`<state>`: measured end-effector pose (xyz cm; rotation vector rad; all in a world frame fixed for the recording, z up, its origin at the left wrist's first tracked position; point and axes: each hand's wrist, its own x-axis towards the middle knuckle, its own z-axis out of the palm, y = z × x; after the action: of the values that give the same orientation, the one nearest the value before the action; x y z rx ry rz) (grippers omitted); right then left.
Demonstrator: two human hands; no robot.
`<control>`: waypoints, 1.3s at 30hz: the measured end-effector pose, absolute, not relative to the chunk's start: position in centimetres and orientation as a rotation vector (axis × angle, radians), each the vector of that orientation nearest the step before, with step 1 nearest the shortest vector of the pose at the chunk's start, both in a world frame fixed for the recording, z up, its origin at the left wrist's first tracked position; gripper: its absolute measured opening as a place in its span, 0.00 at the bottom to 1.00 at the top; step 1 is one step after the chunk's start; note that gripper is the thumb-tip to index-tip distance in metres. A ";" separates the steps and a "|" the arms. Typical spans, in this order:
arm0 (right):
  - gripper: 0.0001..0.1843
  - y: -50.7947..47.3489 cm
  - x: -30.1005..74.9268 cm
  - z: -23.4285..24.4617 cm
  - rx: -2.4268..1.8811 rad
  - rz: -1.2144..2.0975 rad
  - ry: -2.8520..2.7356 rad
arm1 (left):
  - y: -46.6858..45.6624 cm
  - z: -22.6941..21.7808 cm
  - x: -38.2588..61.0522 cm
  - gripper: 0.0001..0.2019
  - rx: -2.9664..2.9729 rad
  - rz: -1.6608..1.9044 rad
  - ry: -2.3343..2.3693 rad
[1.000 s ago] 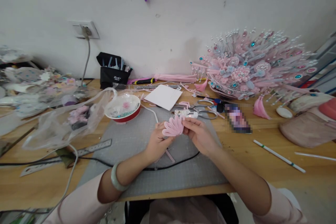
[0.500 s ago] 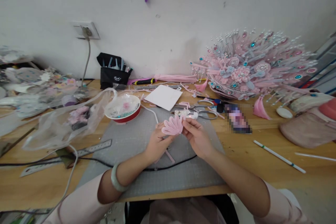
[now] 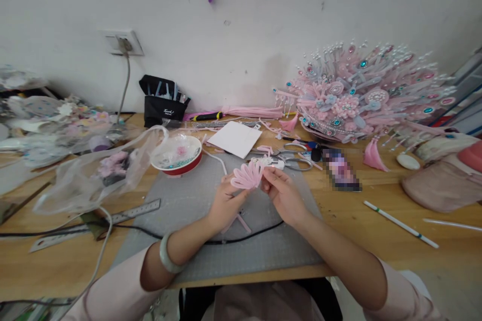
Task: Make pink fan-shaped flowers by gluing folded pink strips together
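Note:
Between my two hands, above the grey cutting mat (image 3: 181,210), is a pink looped flower piece (image 3: 246,176) that looks made of fuzzy pipe cleaner. My left hand (image 3: 225,200) is closed on its left and lower side, the thumb lying under the loops. With thumb and fingers, my right hand (image 3: 282,191) pinches its gathered right end. Just behind the piece lie a small white device (image 3: 273,162) and scissors (image 3: 301,162). A short pink strip (image 3: 244,223) rests on the mat below my hands, near a black cable (image 3: 248,242).
A red-and-white bowl (image 3: 183,166) of beads stands left of the mat, beside a plastic bag (image 3: 139,180) and a metal ruler (image 3: 139,210). A white square board (image 3: 235,139) lies behind. To the right are a beaded pink headdress (image 3: 350,103), a phone (image 3: 342,170) and a pen (image 3: 401,224).
The flower piece has tilted and shifted slightly up, so its loops fan out more openly. Both hands keep hold of it and have barely moved.

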<state>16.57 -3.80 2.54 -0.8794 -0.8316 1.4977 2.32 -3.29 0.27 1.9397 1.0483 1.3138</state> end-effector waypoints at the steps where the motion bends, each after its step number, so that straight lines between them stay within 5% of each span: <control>1: 0.09 -3.8 16.6 2.5 -0.891 1.494 -0.837 | -3.3 0.3 2.3 0.07 1.914 1.319 1.056; 27: 0.01 -3.6 16.9 1.7 -1.117 1.046 -1.392 | -3.4 0.5 2.7 0.14 1.466 1.223 1.035; 39: 0.02 -3.7 16.8 1.5 -1.086 1.119 -1.408 | -3.2 0.6 2.8 0.05 1.279 1.213 1.061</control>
<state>16.78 -3.73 1.54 -1.0861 -1.4084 1.1187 2.85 -3.16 0.60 1.2792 1.0607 1.2128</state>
